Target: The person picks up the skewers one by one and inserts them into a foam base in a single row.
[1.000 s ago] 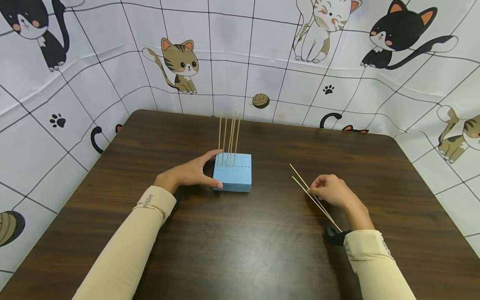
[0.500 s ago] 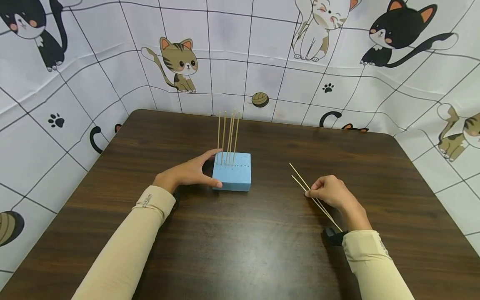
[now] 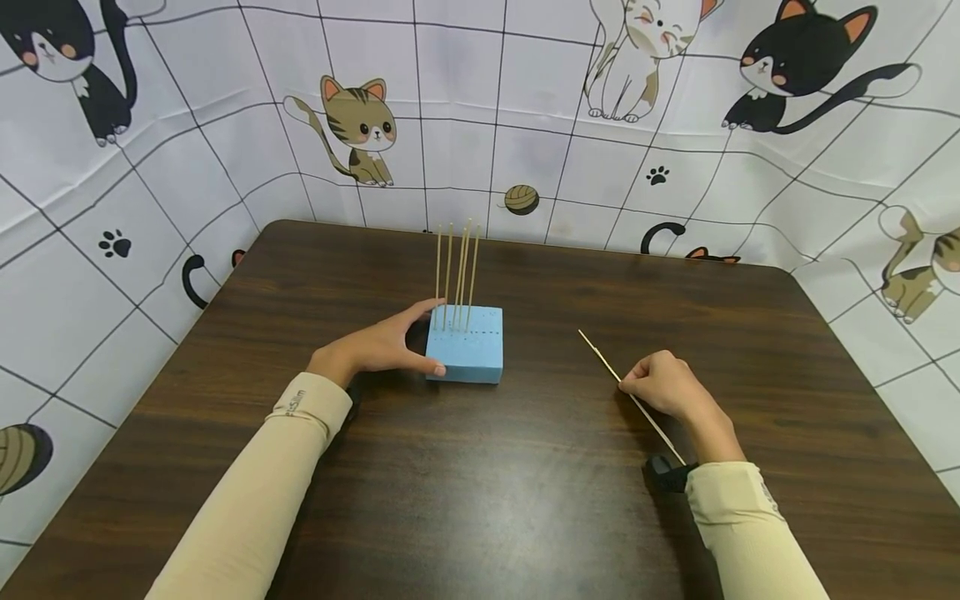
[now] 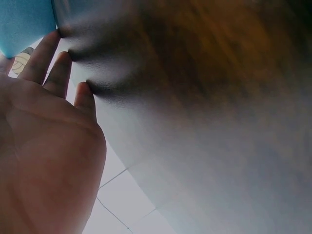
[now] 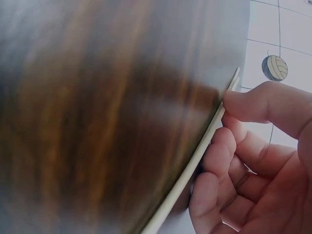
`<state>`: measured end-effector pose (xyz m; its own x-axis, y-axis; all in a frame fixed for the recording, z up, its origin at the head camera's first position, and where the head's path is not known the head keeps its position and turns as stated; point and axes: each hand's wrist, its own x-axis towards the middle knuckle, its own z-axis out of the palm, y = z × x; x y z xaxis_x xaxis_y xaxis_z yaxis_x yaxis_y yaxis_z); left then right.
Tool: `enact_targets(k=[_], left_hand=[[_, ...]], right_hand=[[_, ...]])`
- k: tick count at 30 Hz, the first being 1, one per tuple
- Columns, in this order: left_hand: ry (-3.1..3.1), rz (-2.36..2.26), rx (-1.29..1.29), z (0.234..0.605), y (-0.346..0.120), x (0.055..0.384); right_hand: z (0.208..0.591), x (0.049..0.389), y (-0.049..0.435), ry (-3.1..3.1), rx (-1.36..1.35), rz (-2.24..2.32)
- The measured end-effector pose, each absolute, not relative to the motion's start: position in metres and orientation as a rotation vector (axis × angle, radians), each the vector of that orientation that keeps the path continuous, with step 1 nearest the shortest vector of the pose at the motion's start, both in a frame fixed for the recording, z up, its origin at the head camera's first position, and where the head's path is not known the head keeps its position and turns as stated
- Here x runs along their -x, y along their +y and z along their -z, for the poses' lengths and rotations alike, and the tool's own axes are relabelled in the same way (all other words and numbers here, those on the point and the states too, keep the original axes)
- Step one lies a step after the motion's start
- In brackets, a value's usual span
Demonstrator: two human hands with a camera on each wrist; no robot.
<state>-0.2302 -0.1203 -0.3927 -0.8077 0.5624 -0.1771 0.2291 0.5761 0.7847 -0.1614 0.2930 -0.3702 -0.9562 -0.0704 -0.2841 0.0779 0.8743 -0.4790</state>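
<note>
In the head view my left hand [image 3: 378, 343] holds the left side of a pale blue foam block [image 3: 476, 354], thumb at the front and index finger at the back corner. Several thin bamboo sticks [image 3: 447, 275] stand upright in the block's top, near rows of small holes. My right hand [image 3: 663, 385] pinches thin bamboo sticks [image 3: 597, 354] between thumb and fingers, low over the table. They lie so close that they look almost like one. The right wrist view shows two tips close together on these sticks [image 5: 185, 175]. The left wrist view catches only the block's corner [image 4: 24, 24].
Both hands are over a dark brown wooden table [image 3: 480, 492]. Behind and beside it hangs a white sheet [image 3: 457, 150] printed with cats and grid lines. A black wrist strap [image 3: 667, 473] sits at the right cuff.
The two sticks at my right hand were spread apart at their far ends and are now together. My right fingers have shifted slightly along them. The left hand and block have stayed put.
</note>
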Motion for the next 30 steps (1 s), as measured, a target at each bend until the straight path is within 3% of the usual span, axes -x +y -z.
enact_targets(k=[19,30], left_hand=[[2.395,-1.127,-0.662,0.393,-0.122,0.23],[2.384,-1.123,-0.668,0.392,-0.122,0.229]], right_hand=[[0.335,0.154,0.302,2.982,0.127,0.946],[0.328,0.164,0.272,3.121,0.301,1.287]])
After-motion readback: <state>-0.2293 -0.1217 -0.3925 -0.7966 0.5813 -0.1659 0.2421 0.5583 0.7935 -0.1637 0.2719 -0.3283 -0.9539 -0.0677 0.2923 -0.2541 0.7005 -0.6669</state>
